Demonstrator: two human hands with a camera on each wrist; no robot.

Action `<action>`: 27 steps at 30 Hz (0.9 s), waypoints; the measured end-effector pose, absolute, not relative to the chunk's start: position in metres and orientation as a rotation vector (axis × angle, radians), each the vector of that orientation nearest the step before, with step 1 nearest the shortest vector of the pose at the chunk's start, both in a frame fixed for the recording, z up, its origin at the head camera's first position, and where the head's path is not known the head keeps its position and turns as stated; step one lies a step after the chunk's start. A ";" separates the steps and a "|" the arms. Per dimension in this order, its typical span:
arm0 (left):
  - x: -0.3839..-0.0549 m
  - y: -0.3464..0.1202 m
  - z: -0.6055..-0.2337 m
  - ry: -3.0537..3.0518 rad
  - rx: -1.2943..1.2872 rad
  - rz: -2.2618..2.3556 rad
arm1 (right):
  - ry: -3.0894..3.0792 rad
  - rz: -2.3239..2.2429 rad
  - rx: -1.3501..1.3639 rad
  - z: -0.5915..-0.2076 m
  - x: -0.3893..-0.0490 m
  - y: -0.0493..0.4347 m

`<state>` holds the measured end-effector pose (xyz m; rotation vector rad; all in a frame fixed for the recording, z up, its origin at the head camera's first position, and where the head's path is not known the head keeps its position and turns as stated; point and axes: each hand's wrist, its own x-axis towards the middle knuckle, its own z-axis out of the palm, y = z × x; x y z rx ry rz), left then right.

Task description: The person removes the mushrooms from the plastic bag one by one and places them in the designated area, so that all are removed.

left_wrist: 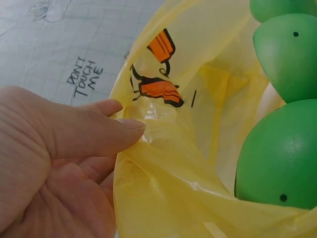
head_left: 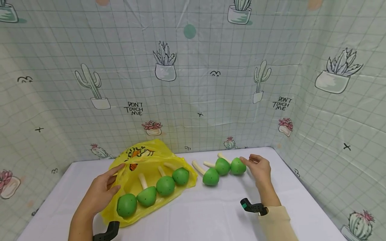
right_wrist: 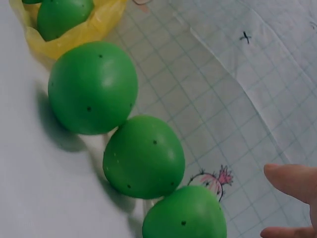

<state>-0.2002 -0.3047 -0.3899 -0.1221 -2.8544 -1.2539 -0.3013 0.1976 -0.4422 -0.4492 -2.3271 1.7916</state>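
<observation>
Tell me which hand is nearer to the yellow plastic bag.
Left. The left hand holds the yellow plastic bag by its edge, thumb on the film. The right hand is off to the bag's right, at the last green toy vegetable on the table.

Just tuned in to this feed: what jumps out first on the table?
A curving row of seven green toy vegetables with pale stems crosses the white table: four lie on the yellow plastic bag at left, three sit bare at right. The left hand pinches the bag's edge, while the right hand touches the rightmost green vegetable.
</observation>
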 end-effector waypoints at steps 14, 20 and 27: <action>-0.202 -0.304 -0.388 -2.820 -0.169 -1.245 | -2.270 1.734 -0.234 -0.430 -0.296 0.165; -0.199 -0.306 -0.388 -2.817 -0.194 -1.240 | -2.282 1.720 -0.164 -0.429 -0.294 0.148; -0.195 -0.308 -0.390 -2.805 -0.204 -1.245 | -2.284 1.785 -0.076 -0.426 -0.286 0.126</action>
